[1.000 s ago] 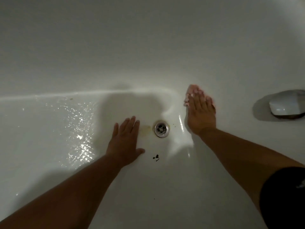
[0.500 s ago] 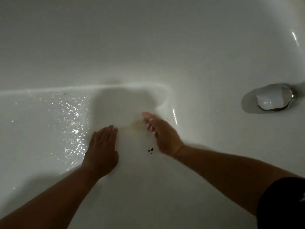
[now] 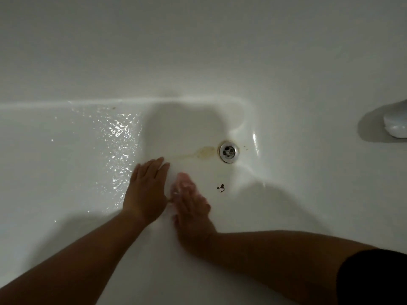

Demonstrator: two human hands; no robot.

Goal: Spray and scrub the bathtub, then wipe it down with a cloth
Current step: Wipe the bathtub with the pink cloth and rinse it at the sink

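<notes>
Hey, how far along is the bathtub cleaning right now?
Done, it seems: the tub floor glistens wet, so spraying looks finished. In hand: the right hand presses a pinkish cloth on the floor, blurred mid-wipe, while the left hand rests flat. Left: the yellowish stain beside the drain and a dark mark.

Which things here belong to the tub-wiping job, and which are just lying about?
Job: bathtub, pinkish cloth (blurred) under the right hand, left hand flat on the tub floor, yellowish stain.
Lying about: drain, dark fleck, shiny fitting at right edge.
</notes>
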